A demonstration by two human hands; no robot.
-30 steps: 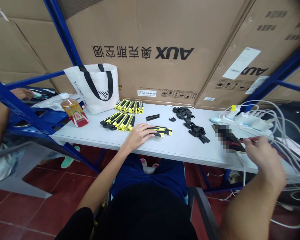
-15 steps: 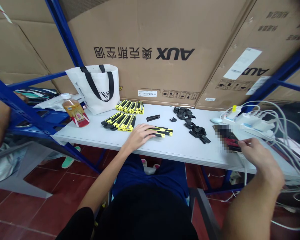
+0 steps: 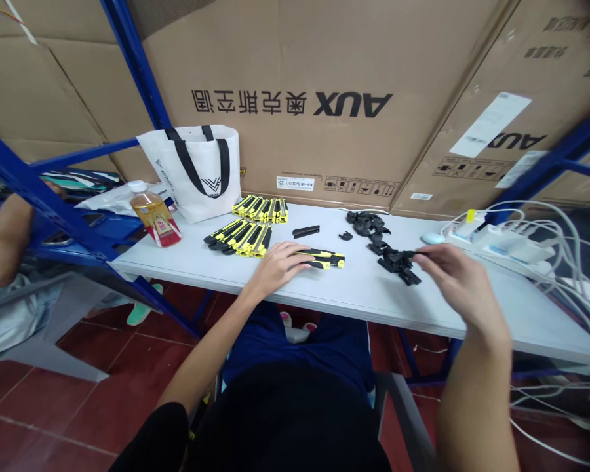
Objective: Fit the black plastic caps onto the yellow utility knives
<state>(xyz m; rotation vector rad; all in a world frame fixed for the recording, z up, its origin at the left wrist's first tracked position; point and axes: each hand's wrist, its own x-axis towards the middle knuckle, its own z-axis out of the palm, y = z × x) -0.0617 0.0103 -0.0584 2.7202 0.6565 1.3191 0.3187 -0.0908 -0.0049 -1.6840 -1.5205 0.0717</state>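
Note:
My left hand (image 3: 276, 270) is closed over the rear ends of a few yellow-and-black utility knives (image 3: 330, 258) lying on the table. My right hand (image 3: 459, 278) pinches a small black plastic piece at the right side of a pile of black plastic parts (image 3: 398, 265). More dark parts (image 3: 366, 223) lie just behind that pile. To the left of my left hand, several utility knives (image 3: 240, 237) lie side by side, with a second row (image 3: 260, 208) behind them. One long black strip (image 3: 305, 231) and a small curved black part (image 3: 345, 236) lie between the knives and the pile.
A white tote bag (image 3: 196, 177) and a drink bottle (image 3: 156, 219) stand at the left of the white table (image 3: 354, 288). White power strips (image 3: 504, 242) with tangled cables lie at the right. Large cardboard boxes (image 3: 275, 52) rise behind. Another person's arm (image 3: 4, 236) shows far left.
My right hand has moved left from a dark, partly blurred-out object to the black parts and now pinches one. That object is no longer visible. My left hand stays on the knives.

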